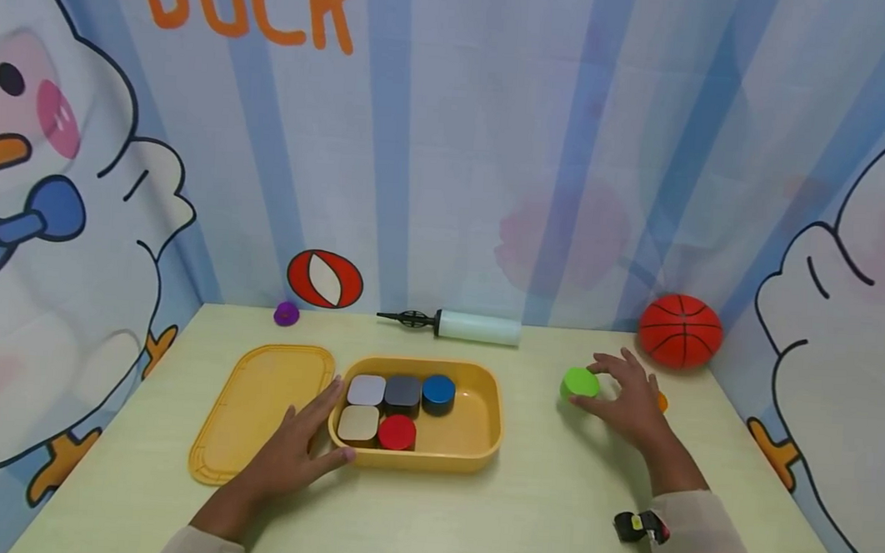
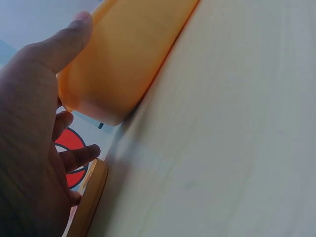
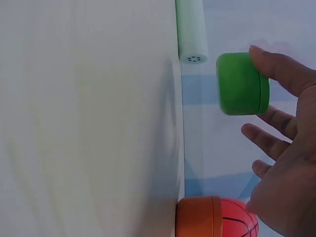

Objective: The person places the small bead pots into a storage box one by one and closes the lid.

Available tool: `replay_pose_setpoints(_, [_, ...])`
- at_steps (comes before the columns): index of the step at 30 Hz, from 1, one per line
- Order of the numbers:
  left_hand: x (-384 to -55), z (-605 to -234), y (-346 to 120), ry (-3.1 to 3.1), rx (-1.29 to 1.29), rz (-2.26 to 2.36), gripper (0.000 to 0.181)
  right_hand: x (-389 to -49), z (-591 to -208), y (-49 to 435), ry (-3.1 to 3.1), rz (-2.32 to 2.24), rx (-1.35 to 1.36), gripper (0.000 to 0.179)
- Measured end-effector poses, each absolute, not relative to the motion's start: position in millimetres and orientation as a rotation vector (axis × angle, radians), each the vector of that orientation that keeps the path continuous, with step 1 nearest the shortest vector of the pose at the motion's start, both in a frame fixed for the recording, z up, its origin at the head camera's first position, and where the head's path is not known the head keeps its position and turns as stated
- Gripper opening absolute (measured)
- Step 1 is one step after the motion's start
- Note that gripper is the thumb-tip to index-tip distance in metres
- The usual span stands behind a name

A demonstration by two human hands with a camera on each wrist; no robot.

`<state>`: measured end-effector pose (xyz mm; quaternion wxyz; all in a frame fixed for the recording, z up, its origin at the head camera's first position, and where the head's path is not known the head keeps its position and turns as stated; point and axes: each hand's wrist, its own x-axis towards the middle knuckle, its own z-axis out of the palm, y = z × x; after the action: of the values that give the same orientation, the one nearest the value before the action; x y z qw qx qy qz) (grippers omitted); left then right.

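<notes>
My right hand (image 1: 631, 406) pinches a small green lidded jar (image 1: 580, 384) between thumb and fingers; in the right wrist view, the green jar (image 3: 241, 84) hangs above the table. My left hand (image 1: 294, 448) rests against the left end of a yellow tub (image 1: 463, 463), thumb at the front rim, fingers extended along the side. Inside the tub stand a light grey jar (image 1: 366, 389), a dark grey jar (image 1: 402, 394), a blue jar (image 1: 439, 392), a cream jar (image 1: 359, 424) and a red jar (image 1: 397, 431). An orange jar (image 3: 197, 217) is mostly hidden behind my right hand in the head view.
A flat yellow lid (image 1: 255, 417) lies left of the tub. Along the back are a purple object (image 1: 286, 313), a hand pump (image 1: 477, 327) and a red basketball (image 1: 680, 331). A duck-print curtain (image 1: 449, 143) surrounds the table.
</notes>
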<state>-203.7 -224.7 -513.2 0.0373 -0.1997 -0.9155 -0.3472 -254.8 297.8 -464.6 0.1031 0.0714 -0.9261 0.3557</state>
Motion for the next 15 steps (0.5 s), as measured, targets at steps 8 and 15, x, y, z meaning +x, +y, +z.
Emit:
replay_pose_setpoints(8, [-203,-513,-224,-2.810,-0.608,-1.068,0.100,-252,-461,277,-2.706,1.234,0.302,0.053])
replay_pose_setpoints(15, [-204,-513,-223,-2.819,-0.599,-1.073,0.100,-249,-464,255,-2.708,1.379,0.308,0.051])
